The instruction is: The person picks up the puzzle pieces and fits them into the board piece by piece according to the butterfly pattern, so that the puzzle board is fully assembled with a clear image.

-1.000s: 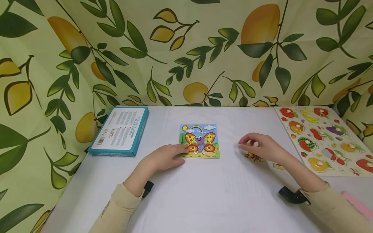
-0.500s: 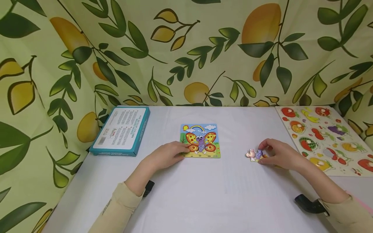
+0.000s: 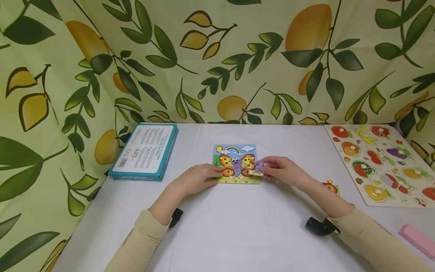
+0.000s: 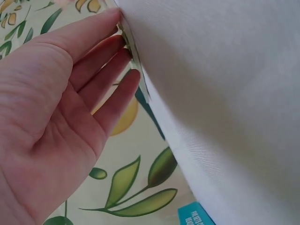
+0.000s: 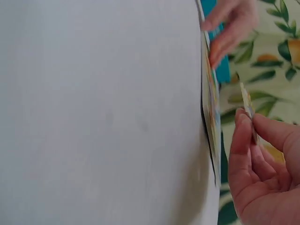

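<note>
A square butterfly picture puzzle board [image 3: 238, 181] lies flat on the white table. My left hand [image 3: 197, 179] rests its fingertips on the board's left side; in the left wrist view, its fingers [image 4: 110, 101] extend loosely to the board's edge [image 4: 140, 77]. My right hand [image 3: 282, 170] pinches a puzzle piece [image 3: 259, 169] over the board's right side. That piece [image 5: 248, 105] stands apart from the board [image 5: 211, 103] in the right wrist view, between thumb and fingers. Another puzzle piece [image 3: 331, 187], with orange and green on it, lies partly behind my right forearm.
A teal and white box [image 3: 144, 151] sits at the back left. To the right lies a wooden fruit peg puzzle [image 3: 367, 181]. A pink block [image 3: 417, 240] is near the right front. A leaf-patterned cloth [image 3: 251, 71] hangs behind the table.
My right hand picked up the puzzle piece from the table on the right and carried it left over the board. The left hand stays at the board's edge.
</note>
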`<act>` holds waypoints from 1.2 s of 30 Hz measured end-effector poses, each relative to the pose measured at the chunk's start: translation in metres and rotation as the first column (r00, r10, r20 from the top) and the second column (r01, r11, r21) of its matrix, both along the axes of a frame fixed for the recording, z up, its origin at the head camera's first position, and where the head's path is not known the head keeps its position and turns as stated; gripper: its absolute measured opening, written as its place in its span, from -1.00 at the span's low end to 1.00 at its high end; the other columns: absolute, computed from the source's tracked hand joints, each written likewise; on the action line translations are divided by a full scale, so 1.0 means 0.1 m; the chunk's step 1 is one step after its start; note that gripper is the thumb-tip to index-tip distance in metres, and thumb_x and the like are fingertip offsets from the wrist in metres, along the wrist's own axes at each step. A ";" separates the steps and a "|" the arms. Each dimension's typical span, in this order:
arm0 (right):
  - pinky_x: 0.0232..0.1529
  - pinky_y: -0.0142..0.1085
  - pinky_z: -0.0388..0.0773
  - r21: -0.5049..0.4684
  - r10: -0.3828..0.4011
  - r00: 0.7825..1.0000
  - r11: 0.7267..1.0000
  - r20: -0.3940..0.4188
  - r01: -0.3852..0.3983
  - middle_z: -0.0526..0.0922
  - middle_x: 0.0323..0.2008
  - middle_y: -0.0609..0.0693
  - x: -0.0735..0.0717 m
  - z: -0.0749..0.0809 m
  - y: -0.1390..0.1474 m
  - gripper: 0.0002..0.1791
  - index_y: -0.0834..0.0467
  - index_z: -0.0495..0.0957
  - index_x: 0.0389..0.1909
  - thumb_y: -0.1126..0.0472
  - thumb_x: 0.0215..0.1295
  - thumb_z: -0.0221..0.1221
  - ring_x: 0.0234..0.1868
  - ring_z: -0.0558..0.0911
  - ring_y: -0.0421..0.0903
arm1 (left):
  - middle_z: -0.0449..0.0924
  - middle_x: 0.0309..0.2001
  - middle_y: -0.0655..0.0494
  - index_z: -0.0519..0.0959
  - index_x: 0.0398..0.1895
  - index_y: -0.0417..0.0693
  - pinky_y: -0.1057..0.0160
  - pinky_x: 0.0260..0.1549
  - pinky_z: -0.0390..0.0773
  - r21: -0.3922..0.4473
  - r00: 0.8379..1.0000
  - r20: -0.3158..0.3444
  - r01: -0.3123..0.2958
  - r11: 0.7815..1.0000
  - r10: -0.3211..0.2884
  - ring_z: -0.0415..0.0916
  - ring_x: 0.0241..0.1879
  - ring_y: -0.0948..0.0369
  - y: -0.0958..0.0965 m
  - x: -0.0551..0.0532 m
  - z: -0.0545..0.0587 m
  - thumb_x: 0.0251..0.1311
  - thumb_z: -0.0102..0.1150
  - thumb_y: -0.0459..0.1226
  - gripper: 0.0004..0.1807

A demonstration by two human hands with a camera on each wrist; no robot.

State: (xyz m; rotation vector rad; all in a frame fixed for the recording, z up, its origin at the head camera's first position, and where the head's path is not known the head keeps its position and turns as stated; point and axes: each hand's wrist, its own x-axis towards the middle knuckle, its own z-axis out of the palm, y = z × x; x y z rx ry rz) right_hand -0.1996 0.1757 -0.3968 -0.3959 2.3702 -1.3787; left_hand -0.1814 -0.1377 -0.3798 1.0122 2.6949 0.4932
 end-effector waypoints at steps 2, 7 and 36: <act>-0.30 -0.34 0.60 -0.051 0.010 1.000 0.999 0.015 -0.009 0.70 -0.35 0.05 -0.04 -0.03 -0.19 -0.59 0.30 0.47 0.11 0.16 0.34 0.23 -0.35 0.63 -0.11 | 0.48 0.27 0.04 0.53 0.24 -0.11 0.07 0.24 0.36 0.007 1.000 0.016 -0.001 1.000 0.001 0.37 0.28 0.08 -0.01 -0.01 -0.01 0.29 0.23 -0.28 -0.56; -0.36 -0.37 0.60 -0.062 0.032 0.999 0.998 0.008 -0.032 0.67 -0.48 0.00 -0.10 -0.08 -0.49 -0.69 0.25 0.52 -0.02 0.20 0.28 0.28 -0.45 0.63 -0.15 | 0.29 0.40 0.14 0.38 0.39 -0.01 0.09 0.33 0.22 0.007 0.992 0.124 0.008 1.000 -0.009 0.19 0.40 0.14 -0.06 -0.01 -0.05 0.36 0.14 -0.22 -0.47; -0.40 -0.33 0.43 0.163 0.040 0.977 0.987 -0.211 -0.005 0.58 -0.51 -0.10 -0.17 -0.07 -0.69 -0.80 0.12 0.63 -0.30 0.14 0.13 0.41 -0.48 0.51 -0.16 | 0.24 0.40 0.10 0.30 0.44 0.10 0.05 0.31 0.23 -0.092 0.995 0.090 0.045 0.995 -0.036 0.15 0.37 0.11 -0.07 0.02 -0.04 0.39 0.10 -0.10 -0.43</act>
